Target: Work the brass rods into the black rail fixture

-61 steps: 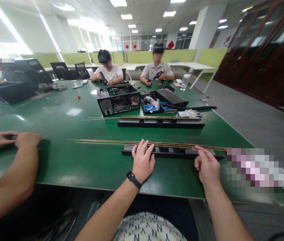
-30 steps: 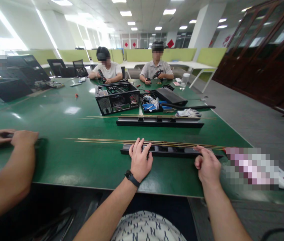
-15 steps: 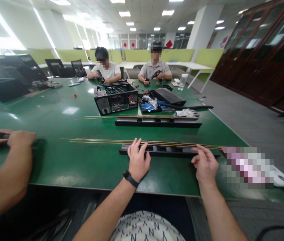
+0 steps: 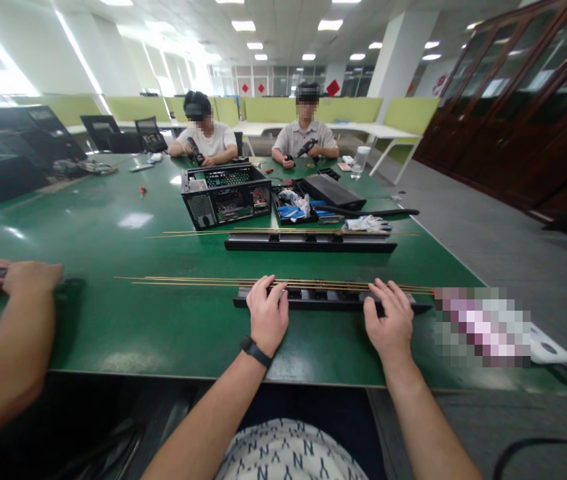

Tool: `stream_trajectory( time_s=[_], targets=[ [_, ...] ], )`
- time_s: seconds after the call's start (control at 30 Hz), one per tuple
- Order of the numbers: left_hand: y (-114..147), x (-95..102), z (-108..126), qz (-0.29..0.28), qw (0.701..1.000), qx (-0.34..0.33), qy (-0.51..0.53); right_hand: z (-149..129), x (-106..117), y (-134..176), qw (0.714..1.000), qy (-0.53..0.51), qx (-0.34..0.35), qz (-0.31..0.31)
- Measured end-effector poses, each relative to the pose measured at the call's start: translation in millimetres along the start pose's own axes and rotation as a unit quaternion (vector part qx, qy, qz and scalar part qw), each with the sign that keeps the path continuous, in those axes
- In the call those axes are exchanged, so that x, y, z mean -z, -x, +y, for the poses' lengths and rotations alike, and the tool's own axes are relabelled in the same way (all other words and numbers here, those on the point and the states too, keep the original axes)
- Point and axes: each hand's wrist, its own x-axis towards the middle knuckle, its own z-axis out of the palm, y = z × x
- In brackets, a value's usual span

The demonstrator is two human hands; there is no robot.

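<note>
A long black rail (image 4: 323, 305) with grey metal sections lies along the table in front of me. Several thin brass-coloured rods (image 4: 183, 281) stretch lengthwise over it, reaching well past its left end. My left hand (image 4: 268, 317) rests at the rail's left part, fingertips over the rods, fingers extended and slightly bent. Over the right part is my right hand (image 4: 391, 317), its fingers spread and its thumb apart. Neither hand visibly grips anything, though the fingertips' contact with the rods is hard to make out.
Behind lies a second black rail (image 4: 308, 247) with similar rods. Farther back are an opened computer case (image 4: 228, 200), a tray of gloves (image 4: 293, 205) and a white glove (image 4: 366, 223). A co-worker's hands (image 4: 28, 275) are at left; two people sit opposite. A white power strip (image 4: 551, 347) lies right.
My right hand has moved left along the rail and opened from a loose pinch to spread fingers. The fingers of my left hand have drawn closer together. The view has shifted slightly.
</note>
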Motion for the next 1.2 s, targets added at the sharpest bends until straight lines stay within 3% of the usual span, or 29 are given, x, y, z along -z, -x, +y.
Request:
stream_trajectory(
  time_s=[0.23,1.2],
  targets=[
    [-9.8,3.8,-4.3,-0.001,1.000,0.000,0.001,-0.3,-0.9,0.6,1.000,-0.004,-0.013,0.000],
    [-9.9,7.1,-20.2,0.022,1.000,0.009,-0.001,1.8,-2.5,1.2,1.000,-0.015,-0.020,-0.004]
  ],
)
